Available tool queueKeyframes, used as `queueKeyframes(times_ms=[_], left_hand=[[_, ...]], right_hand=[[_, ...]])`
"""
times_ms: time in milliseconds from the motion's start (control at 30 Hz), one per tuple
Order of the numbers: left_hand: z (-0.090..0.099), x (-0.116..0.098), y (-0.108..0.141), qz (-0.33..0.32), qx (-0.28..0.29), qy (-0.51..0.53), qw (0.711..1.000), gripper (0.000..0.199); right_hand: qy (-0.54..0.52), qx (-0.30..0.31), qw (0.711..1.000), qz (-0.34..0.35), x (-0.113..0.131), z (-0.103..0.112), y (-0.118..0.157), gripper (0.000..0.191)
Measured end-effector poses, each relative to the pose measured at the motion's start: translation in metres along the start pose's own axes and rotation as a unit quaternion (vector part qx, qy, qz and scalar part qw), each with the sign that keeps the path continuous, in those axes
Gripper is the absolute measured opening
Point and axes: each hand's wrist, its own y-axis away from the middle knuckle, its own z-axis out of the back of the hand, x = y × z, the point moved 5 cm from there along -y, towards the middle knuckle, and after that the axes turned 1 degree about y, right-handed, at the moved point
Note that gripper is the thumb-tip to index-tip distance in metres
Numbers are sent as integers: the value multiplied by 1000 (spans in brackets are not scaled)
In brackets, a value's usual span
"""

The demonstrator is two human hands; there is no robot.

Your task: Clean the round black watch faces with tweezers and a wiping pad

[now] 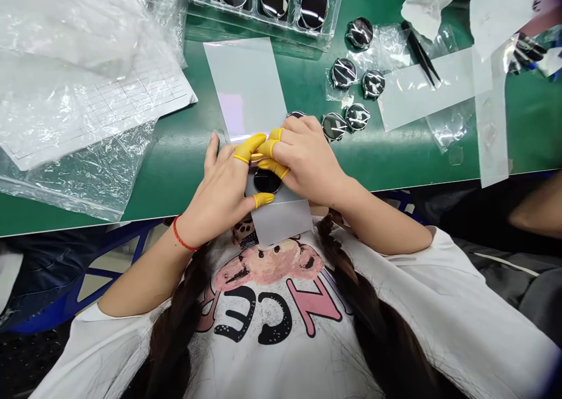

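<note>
At the table's near edge, a round black glassy watch face (267, 182) lies over translucent sheet material (283, 222). My left hand (217, 188) grips this watch face, thumb at its near edge and index finger at its far side. Yellow finger cots cover fingertips on both hands. My right hand (309, 159) meets the left at the far rim, its thumb and fingers pinched together; what they hold is hidden. Just beyond lies a translucent sheet (250, 82). One more round piece (296, 114) shows partly behind my right knuckles.
Several round watch-like pieces (343, 72) sit to the right, near black tweezers (420, 53) on a translucent strip (432, 88). A clear compartment tray (285, 31) with dark round faces stands at the back. Plastic bags (74, 41) cover a printed paper (144, 91) at left.
</note>
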Motion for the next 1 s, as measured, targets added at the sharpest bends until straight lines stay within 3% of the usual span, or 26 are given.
queueKeyframes(times_ms=[100, 233, 333, 500, 600, 700, 767, 833, 900, 1000], left_hand=[[1, -1, 1, 2, -13, 14, 1000, 82], [1, -3, 5, -2, -29, 28, 999, 91], [1, -4, 7, -16, -62, 4, 998, 94], [-1, -6, 6, -14, -70, -21, 997, 89], [-3, -6, 6, 18, -36, -11, 999, 87], [2, -7, 4, 32, -14, 12, 999, 89], [14, -5, -5, 5, -19, 42, 999, 95], [38, 1, -23, -53, -52, 49, 996, 100], [70, 16, -51, -104, -101, 13, 989, 101], [109, 55, -112, -108, -114, -65, 986, 102]], right_hand=[[-57, -62, 995, -50, -12, 16, 12, 25], [-148, -182, 958, -165, -21, 38, 39, 26], [-163, -229, 946, -164, -7, 36, 53, 18], [-73, -228, 965, -103, 16, 9, 59, 23], [22, -214, 968, -127, 10, 1, 62, 31], [0, -223, 967, -120, 3, 4, 65, 29], [-56, -238, 965, -99, 2, 8, 69, 23], [-103, -242, 961, -83, 2, 9, 71, 17], [-126, -232, 962, -72, 2, 9, 71, 14], [-122, -218, 966, -61, 2, 7, 70, 11]])
